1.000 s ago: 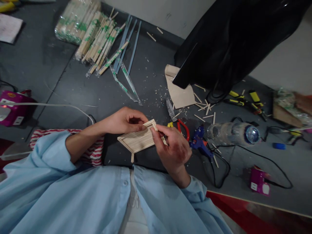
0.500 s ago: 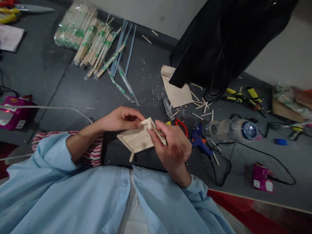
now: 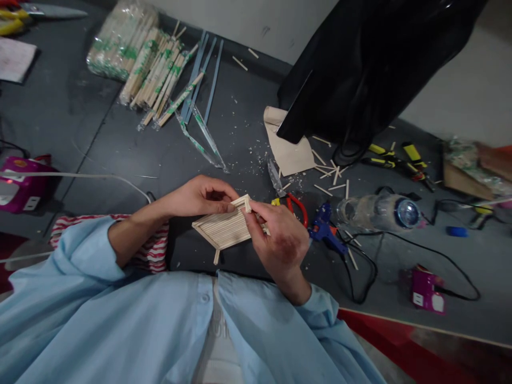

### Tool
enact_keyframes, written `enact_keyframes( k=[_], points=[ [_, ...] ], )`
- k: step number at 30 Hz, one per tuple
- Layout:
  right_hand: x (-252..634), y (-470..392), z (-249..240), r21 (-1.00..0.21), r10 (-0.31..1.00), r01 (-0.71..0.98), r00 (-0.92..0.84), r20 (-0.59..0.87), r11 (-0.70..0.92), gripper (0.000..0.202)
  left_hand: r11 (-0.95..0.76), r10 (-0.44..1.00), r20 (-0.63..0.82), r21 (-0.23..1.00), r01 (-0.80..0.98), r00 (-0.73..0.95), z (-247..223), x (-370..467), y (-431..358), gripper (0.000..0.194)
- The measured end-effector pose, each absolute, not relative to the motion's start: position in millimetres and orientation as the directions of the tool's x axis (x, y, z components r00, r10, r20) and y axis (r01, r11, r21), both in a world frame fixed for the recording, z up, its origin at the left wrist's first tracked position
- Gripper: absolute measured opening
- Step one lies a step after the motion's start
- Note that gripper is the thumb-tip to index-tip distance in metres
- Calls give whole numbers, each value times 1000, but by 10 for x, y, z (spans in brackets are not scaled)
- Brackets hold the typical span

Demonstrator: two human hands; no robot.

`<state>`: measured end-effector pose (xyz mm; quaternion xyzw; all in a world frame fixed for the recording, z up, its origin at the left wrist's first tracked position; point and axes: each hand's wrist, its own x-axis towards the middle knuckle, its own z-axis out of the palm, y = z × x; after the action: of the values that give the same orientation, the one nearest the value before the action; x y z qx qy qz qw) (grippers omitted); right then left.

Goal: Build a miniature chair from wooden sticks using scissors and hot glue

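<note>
On the stick panel, left hand and right hand pinch, fingers curled

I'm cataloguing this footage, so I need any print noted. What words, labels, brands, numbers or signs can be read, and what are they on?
No text can be read for certain.
Chopstick wrappers: green print, too small to read.
Left purple box and right purple box: pale labels, too blurred to read.
Undershirt: faint raised lettering, partly covered, unreadable.
Stick panel: no print seen.
</note>
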<state>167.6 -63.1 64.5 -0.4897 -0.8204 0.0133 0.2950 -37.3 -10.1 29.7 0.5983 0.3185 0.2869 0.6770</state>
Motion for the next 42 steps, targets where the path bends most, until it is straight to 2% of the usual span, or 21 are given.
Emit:
enact_keyframes(
  k=[10,15,18,23,29,32,36,39,42],
  points=[
    [1671,-616,631,-321,824,805,-327,462,499,11,133,769,-91,991,-19,633,284,-370,-98,20],
    [1687,-612,649,-361,829,789,-307,468,496,25,185,779,-115,981,-51,617,281,-381,-82,21],
    [1748,-604,686,-435,861,785,-236,451,442,29,230,773,-163,973,-31,613,251,-398,-51,23],
    [1898,-532,663,-643,963,724,-115,245,250,21,286,715,-273,954,86,643,191,-414,2,23],
    [1934,-484,547,-698,982,691,-150,112,185,15,301,686,-333,939,165,647,163,-416,20,28],
    [1931,-465,500,-684,983,708,-155,96,179,14,196,670,-328,943,267,666,130,-422,21,32],
    [1949,-422,428,-651,982,741,-185,34,162,11,-139,686,-236,886,443,688,98,-420,11,33],
    [1963,-400,381,-599,973,787,-224,-55,147,9,-372,684,-105,801,469,722,104,-415,1,31],
    [1968,-396,358,-544,960,827,-248,-129,141,8,-495,665,-25,733,466,746,113,-414,-3,29]
  ],
)
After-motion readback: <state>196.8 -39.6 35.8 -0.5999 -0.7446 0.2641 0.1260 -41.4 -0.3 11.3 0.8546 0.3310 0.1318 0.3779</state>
